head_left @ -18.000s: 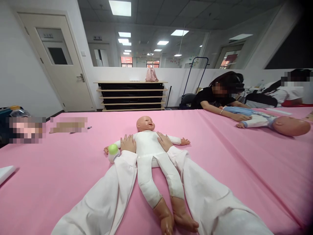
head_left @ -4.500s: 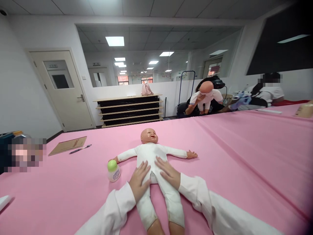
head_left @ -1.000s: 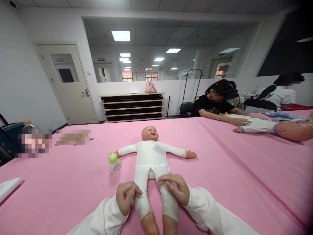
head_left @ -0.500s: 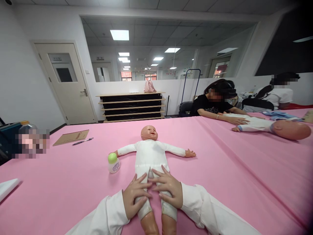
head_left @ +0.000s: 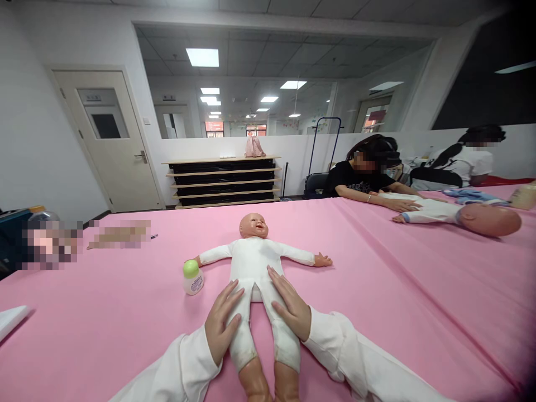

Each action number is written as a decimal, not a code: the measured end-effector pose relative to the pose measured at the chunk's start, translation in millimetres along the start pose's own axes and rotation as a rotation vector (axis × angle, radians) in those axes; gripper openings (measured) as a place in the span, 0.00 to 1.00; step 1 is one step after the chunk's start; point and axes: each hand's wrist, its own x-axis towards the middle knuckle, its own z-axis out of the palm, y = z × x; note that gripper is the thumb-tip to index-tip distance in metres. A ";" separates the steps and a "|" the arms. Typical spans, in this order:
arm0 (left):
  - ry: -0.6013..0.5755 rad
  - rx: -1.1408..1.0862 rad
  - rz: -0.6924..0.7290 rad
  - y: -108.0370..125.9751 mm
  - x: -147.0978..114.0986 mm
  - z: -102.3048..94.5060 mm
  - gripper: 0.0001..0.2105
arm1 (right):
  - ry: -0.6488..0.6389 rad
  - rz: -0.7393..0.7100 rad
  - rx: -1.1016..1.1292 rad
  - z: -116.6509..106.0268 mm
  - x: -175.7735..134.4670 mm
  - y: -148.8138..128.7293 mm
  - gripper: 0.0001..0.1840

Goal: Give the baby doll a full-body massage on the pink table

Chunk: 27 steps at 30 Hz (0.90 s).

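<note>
A baby doll (head_left: 255, 262) with a white cloth body lies on its back on the pink-covered table, arms spread and head at the far end. My left hand (head_left: 223, 319) rests on the outer side of its thigh on the left, fingers stretched out. On the other thigh and hip lies my right hand (head_left: 293, 307), flat, with its fingers pointing up toward the doll's belly. Neither hand grips anything. Beside the doll's arm on the left stands a small white bottle (head_left: 194, 283) with a green cap.
Across the table at right, a person in black (head_left: 362, 178) touches a second doll (head_left: 452, 214). Blue cloth (head_left: 473, 196) lies behind that doll. A white object (head_left: 12, 321) sits at the left edge. Black shelving with pale boards (head_left: 224, 181) stands by the wall.
Both hands have moved outward from the inner thighs to the outer sides, uncovering the gap between the legs. My right hand has also shifted up toward the hip. The view has shifted slightly.
</note>
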 end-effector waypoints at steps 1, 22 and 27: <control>-0.034 0.051 -0.013 -3.3 -0.1 3.1 0.20 | -0.060 -0.016 -0.033 2.2 0.3 1.1 0.33; 0.299 -0.282 -0.339 -4.4 4.6 -1.1 0.17 | 0.108 0.104 0.200 -4.6 -0.8 -12.0 0.21; 0.039 -0.108 -0.294 -8.3 2.6 3.1 0.22 | -0.088 0.055 -0.040 13.6 -3.3 12.9 0.35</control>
